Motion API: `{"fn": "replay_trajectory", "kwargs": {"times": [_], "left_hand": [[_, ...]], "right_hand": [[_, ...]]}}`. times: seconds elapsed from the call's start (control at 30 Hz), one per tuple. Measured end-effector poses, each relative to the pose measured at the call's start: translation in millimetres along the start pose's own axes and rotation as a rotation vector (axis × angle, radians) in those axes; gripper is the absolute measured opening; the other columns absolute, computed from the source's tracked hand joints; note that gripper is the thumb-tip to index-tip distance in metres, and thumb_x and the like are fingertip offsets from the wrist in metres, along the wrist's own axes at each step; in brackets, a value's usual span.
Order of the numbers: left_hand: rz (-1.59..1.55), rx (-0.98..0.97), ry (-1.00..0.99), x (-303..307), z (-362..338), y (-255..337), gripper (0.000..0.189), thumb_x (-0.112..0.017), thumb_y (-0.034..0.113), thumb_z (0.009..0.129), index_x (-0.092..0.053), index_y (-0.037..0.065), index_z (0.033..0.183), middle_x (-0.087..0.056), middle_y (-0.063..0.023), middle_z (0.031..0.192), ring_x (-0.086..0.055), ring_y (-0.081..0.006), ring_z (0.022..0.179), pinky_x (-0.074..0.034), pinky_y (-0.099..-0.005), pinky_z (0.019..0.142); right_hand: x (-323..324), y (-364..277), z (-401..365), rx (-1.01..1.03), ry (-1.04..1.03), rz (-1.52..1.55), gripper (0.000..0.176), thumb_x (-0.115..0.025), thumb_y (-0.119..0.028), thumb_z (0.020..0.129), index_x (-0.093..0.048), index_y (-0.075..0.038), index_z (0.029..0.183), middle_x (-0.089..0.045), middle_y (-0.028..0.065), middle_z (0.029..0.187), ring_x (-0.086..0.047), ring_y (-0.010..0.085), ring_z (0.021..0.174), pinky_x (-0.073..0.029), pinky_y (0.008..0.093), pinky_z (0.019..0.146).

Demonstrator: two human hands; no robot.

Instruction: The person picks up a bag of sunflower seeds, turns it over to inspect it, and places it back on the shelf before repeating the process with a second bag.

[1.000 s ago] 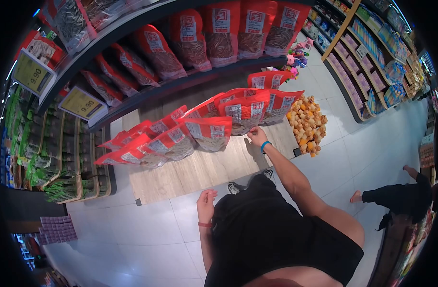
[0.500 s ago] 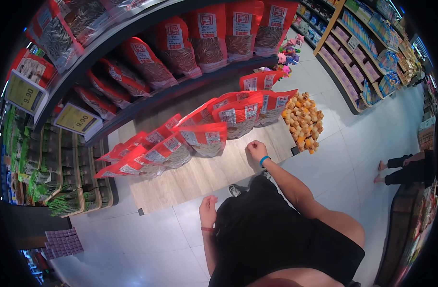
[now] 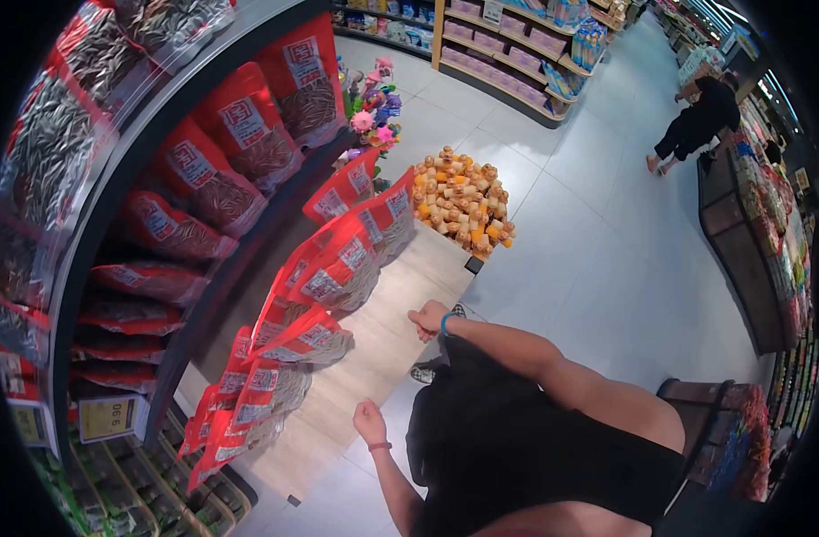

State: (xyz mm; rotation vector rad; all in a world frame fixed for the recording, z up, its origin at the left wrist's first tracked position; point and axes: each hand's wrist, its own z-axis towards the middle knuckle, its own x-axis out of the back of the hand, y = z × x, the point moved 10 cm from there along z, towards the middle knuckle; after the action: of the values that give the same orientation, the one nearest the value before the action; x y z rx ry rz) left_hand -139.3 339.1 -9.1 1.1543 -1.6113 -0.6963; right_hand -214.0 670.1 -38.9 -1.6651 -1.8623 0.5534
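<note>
My left hand (image 3: 369, 421) hangs over the near edge of a wood-topped display table (image 3: 324, 430), fingers curled in, nothing seen in them. Farther along, my right hand (image 3: 429, 319) is also curled above the tabletop, with no item showing in it. Red-topped clear bags of sunflower seeds stand in rows on the table. A bag (image 3: 307, 337) in the front row is nearest to both hands, which are apart from it. Another seed bag (image 3: 342, 268) stands beyond it, and more bags (image 3: 262, 394) lean at the lower left.
A dark shelf (image 3: 208, 268) with more red seed bags rises on the left. Price tags (image 3: 112, 418) hang at its edge. A pile of orange and tan items (image 3: 463, 201) stands past the table's far end. Another person (image 3: 705, 112) walks in the aisle at upper right.
My view has swung to the right, so the table and shelf appear turned and farther left. More aisle shows, with the other person fully in view. Both hands remain empty.
</note>
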Motion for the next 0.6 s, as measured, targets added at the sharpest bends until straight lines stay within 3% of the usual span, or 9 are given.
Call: {"fn": "replay_trajectory", "kwargs": {"times": [0.03, 0.1, 0.13, 0.2, 0.6], "left_hand": [[0.006, -0.005, -0.009, -1, 4, 7, 0.034, -0.052, 0.023, 0.099, -0.054, 0.001, 0.073, -0.058, -0.0095, 0.058, -0.060, -0.0210, 0.056, -0.044, -0.0366, 0.049], [0.547, -0.172, 0.182, 11, 8, 51, 0.036, -0.050, 0.027, 0.097, -0.056, 0.002, 0.072, -0.061, -0.0174, 0.065, -0.060, -0.0344, 0.058, -0.045, -0.0449, 0.053], [0.550, -0.176, 0.179, 9, 13, 49, 0.036, -0.050, 0.027, 0.097, -0.056, 0.002, 0.072, -0.061, -0.0174, 0.065, -0.060, -0.0344, 0.058, -0.045, -0.0449, 0.053], [0.637, -0.220, 0.191, 3, 24, 41, 0.034, -0.049, 0.029, 0.095, -0.058, 0.004, 0.073, -0.062, -0.0212, 0.072, -0.058, -0.0423, 0.064, -0.044, -0.0503, 0.056], [0.652, -0.304, 0.379, -2, 12, 39, 0.030, -0.052, 0.024, 0.094, -0.053, 0.003, 0.072, -0.057, -0.0190, 0.069, -0.056, -0.0400, 0.065, -0.041, -0.0506, 0.057]], "right_hand": [[1, -2, -1, -0.001, 0.006, 0.011, 0.054, -0.051, -0.042, 0.093, -0.062, 0.000, 0.062, -0.067, 0.0118, 0.063, -0.067, 0.0188, 0.054, -0.054, 0.0284, 0.049], [5, 1, -2, -0.093, 0.034, 0.010, 0.062, -0.045, -0.045, 0.096, -0.064, 0.002, 0.062, -0.067, 0.0131, 0.061, -0.067, 0.0195, 0.052, -0.054, 0.0289, 0.047], [6, -1, -3, -0.093, 0.037, 0.017, 0.062, -0.045, -0.045, 0.096, -0.064, 0.002, 0.062, -0.067, 0.0131, 0.061, -0.067, 0.0195, 0.052, -0.054, 0.0289, 0.047], [4, -2, -6, -0.127, 0.032, 0.012, 0.067, -0.041, -0.050, 0.097, -0.064, 0.002, 0.062, -0.068, 0.0139, 0.064, -0.067, 0.0194, 0.052, -0.055, 0.0286, 0.047], [5, -5, -6, -0.158, 0.035, -0.063, 0.074, -0.036, -0.054, 0.097, -0.065, 0.004, 0.060, -0.068, 0.0134, 0.062, -0.067, 0.0177, 0.050, -0.053, 0.0281, 0.045]]}}
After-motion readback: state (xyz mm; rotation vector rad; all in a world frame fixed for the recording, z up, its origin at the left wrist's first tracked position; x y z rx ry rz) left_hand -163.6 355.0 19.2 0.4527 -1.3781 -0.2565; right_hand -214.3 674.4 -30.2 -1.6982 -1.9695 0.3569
